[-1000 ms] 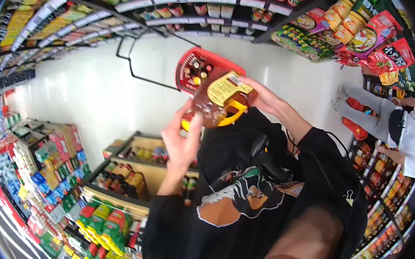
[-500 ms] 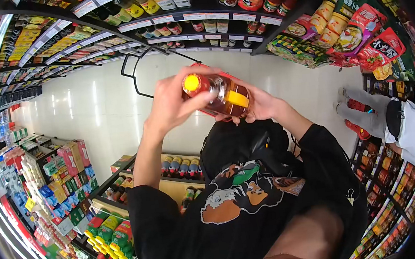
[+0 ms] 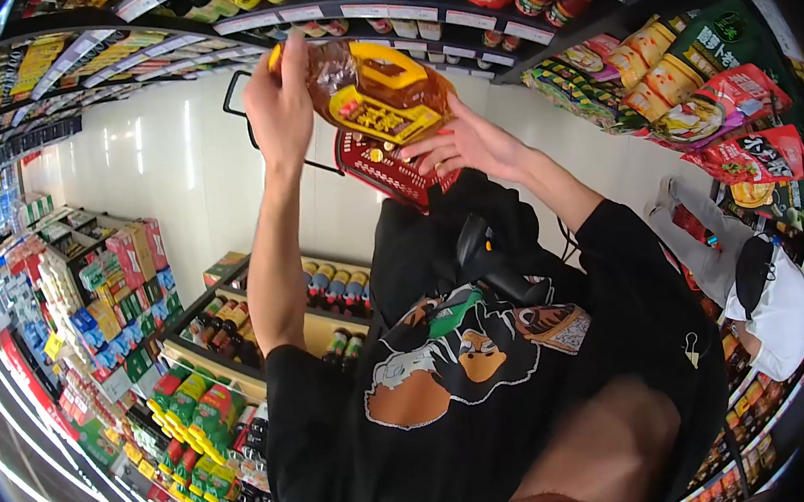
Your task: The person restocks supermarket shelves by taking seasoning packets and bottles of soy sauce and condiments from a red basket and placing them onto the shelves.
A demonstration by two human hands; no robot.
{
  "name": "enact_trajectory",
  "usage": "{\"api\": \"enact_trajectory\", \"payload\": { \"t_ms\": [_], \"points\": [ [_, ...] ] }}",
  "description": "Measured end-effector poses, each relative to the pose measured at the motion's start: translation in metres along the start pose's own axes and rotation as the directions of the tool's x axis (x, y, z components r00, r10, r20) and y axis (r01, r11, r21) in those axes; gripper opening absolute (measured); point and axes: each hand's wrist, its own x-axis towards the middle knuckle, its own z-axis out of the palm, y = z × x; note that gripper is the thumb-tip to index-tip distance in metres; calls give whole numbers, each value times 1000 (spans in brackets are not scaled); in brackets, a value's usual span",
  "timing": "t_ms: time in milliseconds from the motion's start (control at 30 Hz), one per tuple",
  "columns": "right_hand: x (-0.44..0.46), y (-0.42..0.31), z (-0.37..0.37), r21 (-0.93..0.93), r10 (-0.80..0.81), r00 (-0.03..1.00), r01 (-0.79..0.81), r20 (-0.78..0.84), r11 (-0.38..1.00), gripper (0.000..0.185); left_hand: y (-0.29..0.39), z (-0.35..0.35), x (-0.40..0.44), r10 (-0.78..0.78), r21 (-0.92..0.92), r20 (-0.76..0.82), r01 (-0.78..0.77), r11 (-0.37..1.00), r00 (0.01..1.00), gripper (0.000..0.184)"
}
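Note:
A large brown bottle (image 3: pixel 382 88) with a yellow label and yellow handle lies sideways in the air before me. My left hand (image 3: pixel 280 108) is wrapped round its cap end. Fingers spread, my right hand (image 3: pixel 479 145) touches or supports the bottle's base from below. Under the bottle is a red basket (image 3: pixel 390 177) holding a few bottles, partly hidden by the bottle and my right hand.
Shelves of jars and bottles (image 3: pixel 399 14) run along the top. Hanging food packets (image 3: pixel 685 78) are at the right, near a person in white (image 3: pixel 776 312). At the left are a display bin (image 3: pixel 229 364), stacked boxes (image 3: pixel 116 298) and green-yellow packs (image 3: pixel 200 416).
The bottle has been turned so its yellow label shows, and raised upward and to the left. My right hand's fingers have spread. More of the red basket shows, and the other person leans lower.

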Motion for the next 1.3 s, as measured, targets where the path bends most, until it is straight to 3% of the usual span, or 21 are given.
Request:
{"api": "enact_trajectory", "payload": {
  "t_ms": [100,233,333,367,400,433,533,600,767,900,1000,1067,1300],
  "points": [
    [6,-3,-4,-152,-8,995,-8,-104,988,87,-6,8,18,-30,30,5,30,999,1000,47],
    [14,1,-9,-208,-33,986,-1,-161,978,87,0,12,22,-17,92,79,10,996,997,46],
    [21,2,-3,-218,-134,950,72,-283,973,86,7,18,17,176,152,136,-196,969,975,41],
    [25,1,1,-43,-147,958,140,-246,989,85,17,21,12,306,244,170,-341,908,937,36],
    [29,-1,6,133,-169,963,199,-208,971,84,20,21,9,298,321,264,-375,870,917,34],
    [31,-8,15,190,-206,961,241,-185,952,83,15,23,9,370,314,285,-451,836,884,36],
    [54,-24,22,170,-344,908,388,-238,906,90,-3,30,10,526,256,330,-611,749,784,42],
    [77,-29,16,180,-387,864,457,-323,871,93,-8,35,6,517,206,385,-617,760,764,38],
    [122,-43,-24,186,-408,804,522,-432,833,77,-51,53,26,515,243,385,-623,744,766,43],
    [143,-54,-48,213,-398,823,509,-406,834,70,-62,65,36,477,317,388,-601,734,788,44],
    [152,-57,-59,185,-427,804,534,-414,825,72,-66,70,40,565,307,374,-673,673,735,45],
    [159,-58,-64,175,-442,795,547,-416,819,72,-66,72,41,460,361,397,-596,718,795,47],
    [161,-69,-65,46,-401,819,458,-411,888,77,-73,76,40,436,327,354,-547,771,827,45]
  ]
}}
